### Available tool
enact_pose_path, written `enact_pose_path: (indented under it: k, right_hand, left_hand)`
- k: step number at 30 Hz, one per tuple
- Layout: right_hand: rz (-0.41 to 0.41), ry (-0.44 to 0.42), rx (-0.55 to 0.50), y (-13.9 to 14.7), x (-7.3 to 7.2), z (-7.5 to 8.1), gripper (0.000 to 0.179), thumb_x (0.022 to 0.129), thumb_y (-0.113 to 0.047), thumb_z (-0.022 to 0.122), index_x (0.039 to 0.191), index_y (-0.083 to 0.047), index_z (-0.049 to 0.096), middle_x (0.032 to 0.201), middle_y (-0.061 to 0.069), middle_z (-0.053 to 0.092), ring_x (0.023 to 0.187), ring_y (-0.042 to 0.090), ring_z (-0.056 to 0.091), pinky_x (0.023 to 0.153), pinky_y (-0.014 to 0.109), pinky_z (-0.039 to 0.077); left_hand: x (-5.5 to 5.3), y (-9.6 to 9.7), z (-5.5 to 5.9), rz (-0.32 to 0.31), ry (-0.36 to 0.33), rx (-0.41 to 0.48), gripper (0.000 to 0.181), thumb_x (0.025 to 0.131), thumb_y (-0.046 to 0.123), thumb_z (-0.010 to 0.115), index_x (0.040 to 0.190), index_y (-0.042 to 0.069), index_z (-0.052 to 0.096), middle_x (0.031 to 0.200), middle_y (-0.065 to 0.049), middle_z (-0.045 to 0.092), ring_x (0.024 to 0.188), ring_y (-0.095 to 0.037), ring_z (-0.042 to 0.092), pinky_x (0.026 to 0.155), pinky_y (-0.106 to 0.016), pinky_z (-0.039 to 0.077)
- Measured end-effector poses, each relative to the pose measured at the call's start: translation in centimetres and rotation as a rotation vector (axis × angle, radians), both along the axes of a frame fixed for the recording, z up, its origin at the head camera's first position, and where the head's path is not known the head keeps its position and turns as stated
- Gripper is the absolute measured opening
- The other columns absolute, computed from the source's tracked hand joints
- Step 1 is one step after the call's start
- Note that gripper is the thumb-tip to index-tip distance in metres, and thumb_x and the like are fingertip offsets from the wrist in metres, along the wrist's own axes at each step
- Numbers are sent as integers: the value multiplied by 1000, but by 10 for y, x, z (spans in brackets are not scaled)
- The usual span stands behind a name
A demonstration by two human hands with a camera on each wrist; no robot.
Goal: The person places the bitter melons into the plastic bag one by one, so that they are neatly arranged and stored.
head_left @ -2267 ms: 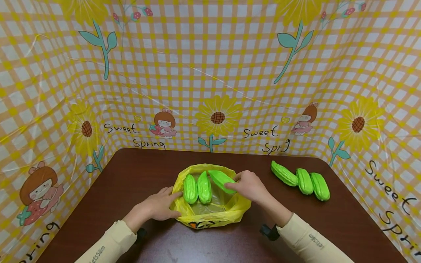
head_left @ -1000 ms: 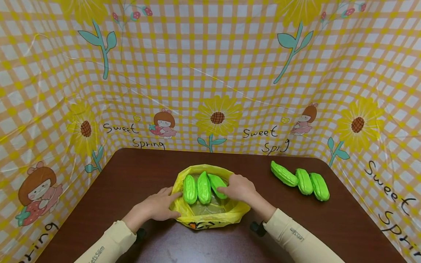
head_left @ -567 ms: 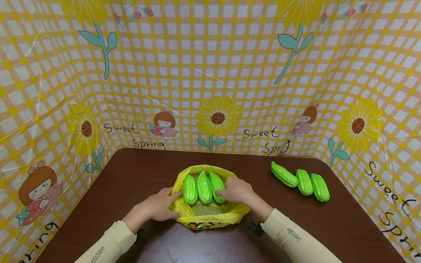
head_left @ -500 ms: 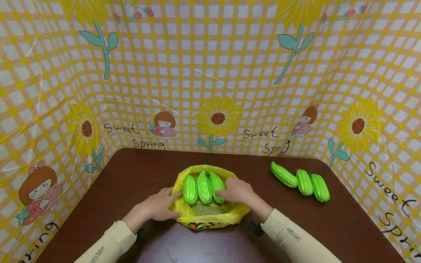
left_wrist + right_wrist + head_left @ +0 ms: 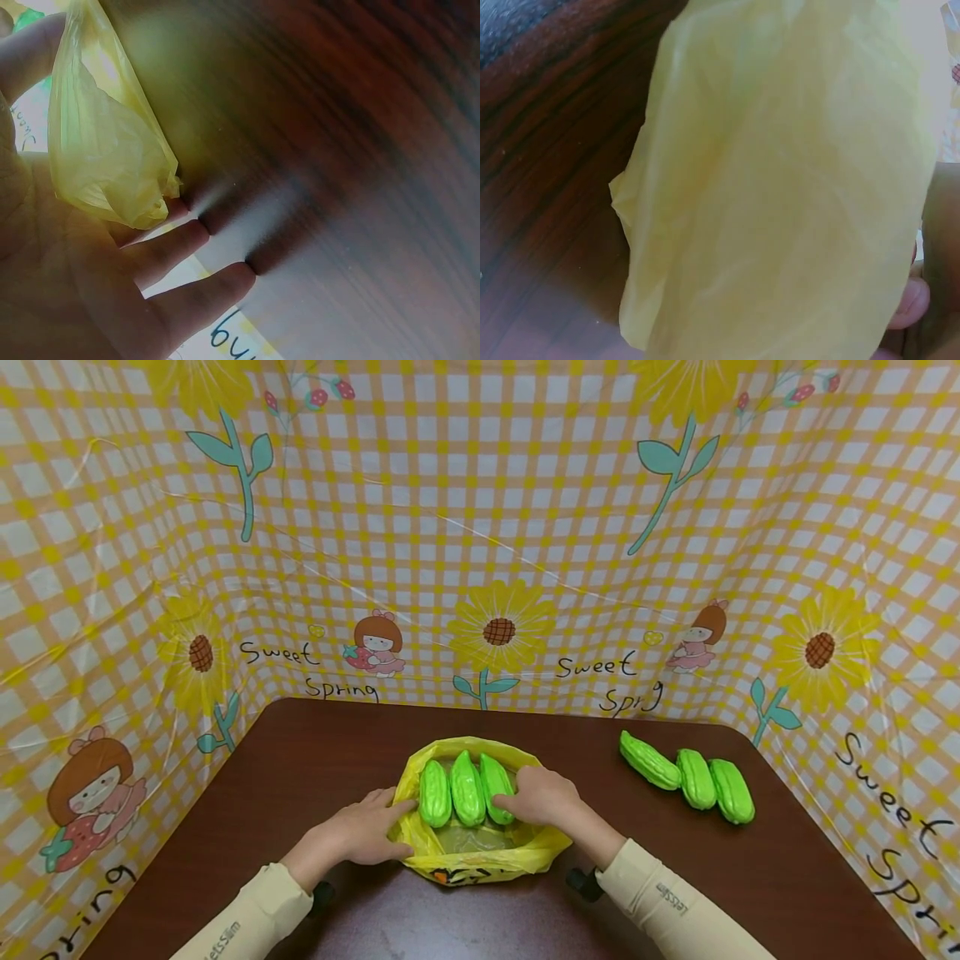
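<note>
A yellow plastic bag (image 5: pixel 495 867) lies on its base with its mouth spread upward. Inside are three bright green bitter melons side by side: a left one (image 5: pixel 435 793), a middle one (image 5: pixel 467 789) and a right one (image 5: pixel 492 778). My right hand (image 5: pixel 547 797) reaches over the right rim and holds the right melon, thumb across it, its other fingers mostly hidden. With thumb and forefinger inside the left rim, my left hand (image 5: pixel 360 831) steadies the bag. In the left wrist view its straight outer fingers (image 5: pixel 214 289) stay outside, tips at the table.
Three more bitter melons lie at the back right of the dark wooden table (image 5: pixel 322 735): a slanted one (image 5: pixel 648 760), a middle one (image 5: pixel 696 778) and an outer one (image 5: pixel 731 791). A checked sunflower sheet (image 5: pixel 495 543) walls the table at the back and sides.
My right hand has lowered the third bitter melon into the bag and straightened it beside the other two. During the last half second both hands have stayed in place.
</note>
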State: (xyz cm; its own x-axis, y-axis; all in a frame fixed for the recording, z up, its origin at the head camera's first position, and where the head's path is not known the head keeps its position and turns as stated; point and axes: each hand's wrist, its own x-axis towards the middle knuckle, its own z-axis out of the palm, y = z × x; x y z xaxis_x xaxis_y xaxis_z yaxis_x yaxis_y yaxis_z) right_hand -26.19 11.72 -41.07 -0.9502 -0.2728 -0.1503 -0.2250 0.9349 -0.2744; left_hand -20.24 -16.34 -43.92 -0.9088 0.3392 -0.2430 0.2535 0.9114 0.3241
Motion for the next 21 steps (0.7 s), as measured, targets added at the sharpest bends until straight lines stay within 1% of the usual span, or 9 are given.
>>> enact_pose_path:
  k: [6, 13, 19, 21]
  right_hand:
    - [6, 19, 21, 1, 1, 0, 59, 91, -53, 67, 51, -19, 42, 49, -6, 31, 45, 12, 28, 43, 28, 23]
    - [57, 24, 15, -5, 0, 0, 56, 92, -52, 67, 52, -20, 43, 49, -7, 32, 45, 11, 31, 44, 29, 26]
    - [26, 18, 25, -2, 3, 0, 58, 92, -51, 68, 52, -18, 42, 49, -6, 29, 45, 12, 29, 44, 29, 25]
    - [25, 20, 20, -2, 3, 0, 59, 91, -52, 68, 51, -18, 40, 49, -6, 28, 45, 12, 27, 44, 28, 23]
  left_hand:
    - [0, 0, 1, 1, -8, 5, 75, 92, 49, 69, 154, 17, 43, 163, -15, 28, 150, -35, 29, 112, -60, 34]
    - [0, -5, 1, 23, -6, -3, 74, 92, 48, 70, 154, 17, 44, 163, -15, 28, 150, -36, 29, 112, -60, 34]
    - [-2, -2, -3, -1, -5, -3, 75, 91, 51, 69, 154, 19, 44, 164, -15, 27, 151, -36, 27, 112, -59, 34]
    - [-3, -3, -3, 4, -9, -7, 75, 91, 52, 69, 154, 19, 44, 164, -15, 26, 151, -36, 27, 113, -59, 34]
